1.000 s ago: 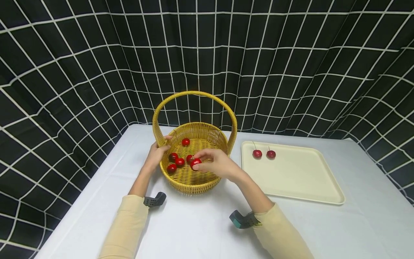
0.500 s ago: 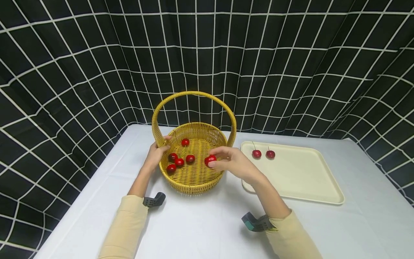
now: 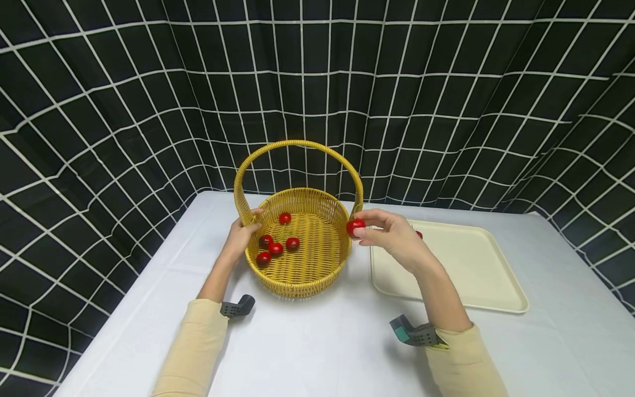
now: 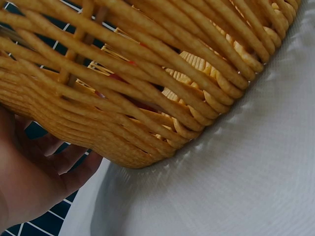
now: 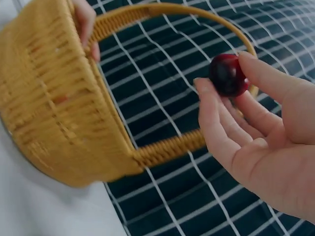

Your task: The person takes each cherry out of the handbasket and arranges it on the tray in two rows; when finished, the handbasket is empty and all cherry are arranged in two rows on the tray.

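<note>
In the head view, my right hand (image 3: 399, 241) pinches a red cherry (image 3: 355, 227) between thumb and fingertips, beside the right foot of the basket's handle. The right wrist view shows the same cherry (image 5: 227, 74) dark and glossy at the fingertips. My left hand (image 3: 237, 238) grips the left rim of a yellow woven basket (image 3: 297, 289), near the handle's foot. From the left wrist, its fingers (image 4: 74, 167) show along the basket's outer edge. Several cherries (image 3: 275, 249) lie on the basket floor, mostly at the left.
To the right lies a cream tray (image 3: 461, 275); part of one cherry (image 3: 419, 234) on it shows past my right hand, which covers the tray's upper left. The basket's tall arched handle (image 3: 297, 143) rises over it. A black gridded curtain (image 3: 317, 82) stands behind the white table (image 3: 307, 353).
My right hand has carried its cherry rightward, from over the basket to past its right rim, and now hides part of the tray. The left hand and basket have stayed put.
</note>
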### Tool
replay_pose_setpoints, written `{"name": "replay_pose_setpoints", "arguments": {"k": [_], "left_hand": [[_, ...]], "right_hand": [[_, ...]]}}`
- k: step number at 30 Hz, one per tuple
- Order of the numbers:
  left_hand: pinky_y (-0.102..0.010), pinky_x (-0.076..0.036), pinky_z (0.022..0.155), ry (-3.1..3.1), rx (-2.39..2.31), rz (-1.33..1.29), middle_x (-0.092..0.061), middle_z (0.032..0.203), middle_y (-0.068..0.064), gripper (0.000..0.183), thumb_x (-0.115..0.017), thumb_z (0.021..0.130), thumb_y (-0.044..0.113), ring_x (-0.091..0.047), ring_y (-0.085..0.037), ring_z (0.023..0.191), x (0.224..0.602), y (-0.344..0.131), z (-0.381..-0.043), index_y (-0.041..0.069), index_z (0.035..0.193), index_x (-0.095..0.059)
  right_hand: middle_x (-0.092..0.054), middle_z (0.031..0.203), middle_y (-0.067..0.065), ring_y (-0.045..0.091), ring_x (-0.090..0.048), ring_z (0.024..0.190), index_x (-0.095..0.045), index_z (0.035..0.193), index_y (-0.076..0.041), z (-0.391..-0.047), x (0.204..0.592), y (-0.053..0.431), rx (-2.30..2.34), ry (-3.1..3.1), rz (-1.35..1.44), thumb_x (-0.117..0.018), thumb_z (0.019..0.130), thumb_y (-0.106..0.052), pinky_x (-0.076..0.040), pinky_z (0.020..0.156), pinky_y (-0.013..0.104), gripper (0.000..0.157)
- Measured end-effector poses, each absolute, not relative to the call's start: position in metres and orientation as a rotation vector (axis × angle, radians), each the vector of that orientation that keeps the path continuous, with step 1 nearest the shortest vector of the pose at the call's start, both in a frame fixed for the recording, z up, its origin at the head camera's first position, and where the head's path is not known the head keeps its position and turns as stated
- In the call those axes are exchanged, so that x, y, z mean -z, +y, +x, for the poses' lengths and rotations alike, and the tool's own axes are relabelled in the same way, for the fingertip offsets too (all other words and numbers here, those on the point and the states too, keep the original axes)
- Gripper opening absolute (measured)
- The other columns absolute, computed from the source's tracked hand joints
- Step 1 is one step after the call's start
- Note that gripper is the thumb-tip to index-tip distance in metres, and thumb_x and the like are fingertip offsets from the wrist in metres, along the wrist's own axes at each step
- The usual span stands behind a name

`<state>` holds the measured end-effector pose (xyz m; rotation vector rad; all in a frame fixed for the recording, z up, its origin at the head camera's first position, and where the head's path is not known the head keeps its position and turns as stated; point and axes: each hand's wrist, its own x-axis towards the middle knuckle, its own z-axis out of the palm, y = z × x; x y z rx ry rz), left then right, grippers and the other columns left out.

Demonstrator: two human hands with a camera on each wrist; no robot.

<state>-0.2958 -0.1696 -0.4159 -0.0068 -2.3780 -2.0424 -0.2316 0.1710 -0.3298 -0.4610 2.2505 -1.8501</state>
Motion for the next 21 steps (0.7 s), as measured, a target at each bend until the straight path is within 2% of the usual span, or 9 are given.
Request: {"name": "replay_pose_setpoints", "arguments": {"k": [6, 13, 16, 20, 21], "left_hand": [[-0.047, -0.021, 0.110, -2.379, 2.036, -0.003, -0.041, 0.144, -0.016, 0.045, -0.045, 0.094, 0.005, -0.032, -0.030, 0.134, 0.416, -0.169, -0.295, 0.005, 0.139, -0.045], [-0.047, -0.022, 0.110, -2.381, 2.035, 0.003, -0.041, 0.144, -0.016, 0.045, -0.045, 0.094, 0.005, -0.033, -0.030, 0.134, 0.415, -0.168, -0.295, 0.005, 0.139, -0.046], [-0.047, -0.022, 0.110, -2.376, 2.033, 0.007, -0.042, 0.143, -0.016, 0.044, -0.045, 0.094, 0.005, -0.035, -0.030, 0.133, 0.416, -0.169, -0.296, 0.006, 0.138, -0.046], [-0.047, -0.022, 0.110, -2.382, 2.023, 0.006, -0.041, 0.144, -0.015, 0.045, -0.045, 0.094, 0.007, -0.034, -0.030, 0.133, 0.415, -0.169, -0.295, 0.007, 0.139, -0.046], [-0.047, -0.022, 0.110, -2.384, 2.021, 0.006, -0.041, 0.144, -0.015, 0.045, -0.045, 0.094, 0.007, -0.034, -0.030, 0.134, 0.414, -0.168, -0.295, 0.007, 0.139, -0.046]], "right_hand": [[-0.061, 0.116, 0.016, 0.023, -0.067, 0.094, -0.049, 0.132, 0.004, -0.235, 0.327, 0.195, 1.935, 2.255, -0.351, -0.070, 0.088, -0.017, -0.052, 0.082, 0.033, 0.053], [-0.064, 0.108, 0.009, 0.019, -0.066, 0.090, -0.048, 0.130, 0.003, -0.241, 0.329, 0.217, 1.944, 2.321, -0.306, -0.067, 0.090, -0.018, -0.053, 0.079, 0.028, 0.049], [-0.065, 0.106, 0.004, 0.018, -0.066, 0.092, -0.048, 0.132, -0.001, -0.245, 0.333, 0.225, 1.927, 2.332, -0.236, -0.067, 0.090, -0.023, -0.049, 0.080, 0.024, 0.051], [-0.063, 0.106, 0.000, 0.014, -0.065, 0.093, -0.045, 0.135, -0.002, -0.251, 0.340, 0.237, 1.943, 2.321, -0.161, -0.066, 0.090, -0.026, -0.042, 0.070, 0.027, 0.055], [-0.062, 0.106, 0.000, 0.015, -0.065, 0.093, -0.044, 0.135, 0.000, -0.253, 0.342, 0.240, 1.966, 2.304, -0.155, -0.066, 0.091, -0.025, -0.045, 0.072, 0.025, 0.055]]}}
